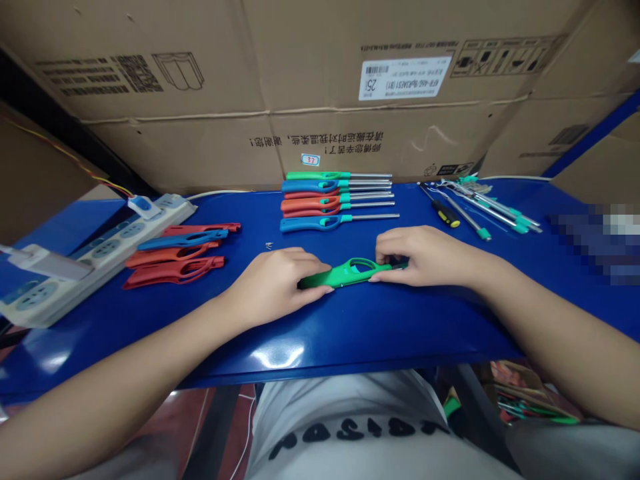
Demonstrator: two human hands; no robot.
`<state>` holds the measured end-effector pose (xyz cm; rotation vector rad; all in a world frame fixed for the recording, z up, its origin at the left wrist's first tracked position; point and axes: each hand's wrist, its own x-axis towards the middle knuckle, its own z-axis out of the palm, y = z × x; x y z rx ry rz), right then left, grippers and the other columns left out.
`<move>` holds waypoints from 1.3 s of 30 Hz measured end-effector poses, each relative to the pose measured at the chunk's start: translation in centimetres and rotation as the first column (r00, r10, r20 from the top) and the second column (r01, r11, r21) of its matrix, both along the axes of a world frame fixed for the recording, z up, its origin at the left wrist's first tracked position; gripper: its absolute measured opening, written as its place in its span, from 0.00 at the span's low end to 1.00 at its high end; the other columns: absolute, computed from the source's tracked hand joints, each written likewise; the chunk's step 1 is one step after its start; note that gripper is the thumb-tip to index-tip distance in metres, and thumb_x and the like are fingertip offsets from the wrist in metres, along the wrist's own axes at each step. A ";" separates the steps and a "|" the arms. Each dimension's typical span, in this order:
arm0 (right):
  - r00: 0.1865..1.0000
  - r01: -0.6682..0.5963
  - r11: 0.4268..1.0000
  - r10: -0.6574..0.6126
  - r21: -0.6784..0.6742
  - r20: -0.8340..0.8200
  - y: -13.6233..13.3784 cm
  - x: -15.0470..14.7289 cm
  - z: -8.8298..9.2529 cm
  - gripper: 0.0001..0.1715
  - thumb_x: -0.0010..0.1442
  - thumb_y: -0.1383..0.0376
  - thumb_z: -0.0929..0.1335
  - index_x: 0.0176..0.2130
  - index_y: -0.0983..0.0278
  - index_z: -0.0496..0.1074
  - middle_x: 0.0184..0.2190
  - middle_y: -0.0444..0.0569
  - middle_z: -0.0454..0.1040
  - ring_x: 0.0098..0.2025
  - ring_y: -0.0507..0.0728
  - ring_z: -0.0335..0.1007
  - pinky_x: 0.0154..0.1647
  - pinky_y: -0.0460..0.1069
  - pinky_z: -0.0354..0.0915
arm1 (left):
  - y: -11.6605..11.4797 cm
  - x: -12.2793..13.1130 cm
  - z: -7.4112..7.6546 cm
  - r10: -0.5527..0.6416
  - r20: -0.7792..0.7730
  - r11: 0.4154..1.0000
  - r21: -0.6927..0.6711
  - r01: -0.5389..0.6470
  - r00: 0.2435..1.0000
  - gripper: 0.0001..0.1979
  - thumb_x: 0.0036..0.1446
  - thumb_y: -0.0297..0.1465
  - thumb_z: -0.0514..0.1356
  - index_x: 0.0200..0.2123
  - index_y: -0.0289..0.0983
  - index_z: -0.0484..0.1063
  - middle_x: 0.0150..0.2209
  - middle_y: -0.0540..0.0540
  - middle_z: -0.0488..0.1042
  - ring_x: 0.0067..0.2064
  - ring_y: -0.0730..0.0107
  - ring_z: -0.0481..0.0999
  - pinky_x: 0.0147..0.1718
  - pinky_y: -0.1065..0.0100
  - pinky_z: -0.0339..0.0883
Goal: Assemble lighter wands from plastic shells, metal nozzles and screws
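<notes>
Left hand (280, 281), fingers clamped on rear of green lighter handle (345, 274); right hand (433, 257), fingers pinching front end. Lighters (345, 198) beyond fingertips, screwdriver (445, 213) beyond right fingers.

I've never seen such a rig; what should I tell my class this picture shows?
No machine here: a camera worn on a person's head looks down at their left hand and right hand, both bare. They hold a green plastic handle with a looped opening. On the blue tabletop, red and blue plastic handles lie at left, beside a white power strip; farther back, coloured plastic handles with silver metal tubes; at right, a black-and-yellow screwdriver and silver teal-ended rods.
</notes>
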<state>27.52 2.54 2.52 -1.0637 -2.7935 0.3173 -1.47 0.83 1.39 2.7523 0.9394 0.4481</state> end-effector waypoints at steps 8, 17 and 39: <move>0.999 -0.017 1.000 0.018 -0.015 0.027 0.2 0.0 -0.2 0.21 0.64 0.50 0.68 0.31 0.63 0.73 0.30 0.46 0.73 0.31 0.53 0.67 0.30 0.48 0.52 | -0.2 0.1 -0.4 0.025 -0.020 1.000 -0.001 -0.025 0.999 0.13 0.65 0.37 0.62 0.49 0.38 0.78 0.45 0.45 0.81 0.47 0.59 0.80 0.44 0.62 0.73; 0.999 -0.033 0.999 0.033 0.008 0.020 0.1 0.0 -0.1 0.21 0.65 0.50 0.67 0.31 0.63 0.73 0.30 0.46 0.73 0.31 0.53 0.67 0.30 0.47 0.52 | -0.5 0.2 -0.4 0.030 -0.042 0.999 0.046 -0.028 0.999 0.14 0.66 0.38 0.60 0.50 0.38 0.78 0.45 0.44 0.81 0.46 0.59 0.80 0.43 0.62 0.73; 0.971 -0.159 0.941 0.095 0.300 0.218 -0.1 -0.6 -0.4 0.17 0.68 0.56 0.63 0.36 0.65 0.72 0.34 0.51 0.74 0.35 0.56 0.67 0.30 0.50 0.50 | -0.2 0.3 -1.5 0.044 -0.064 0.968 0.248 -0.027 0.997 0.15 0.65 0.35 0.59 0.50 0.34 0.78 0.42 0.40 0.81 0.42 0.56 0.80 0.41 0.59 0.76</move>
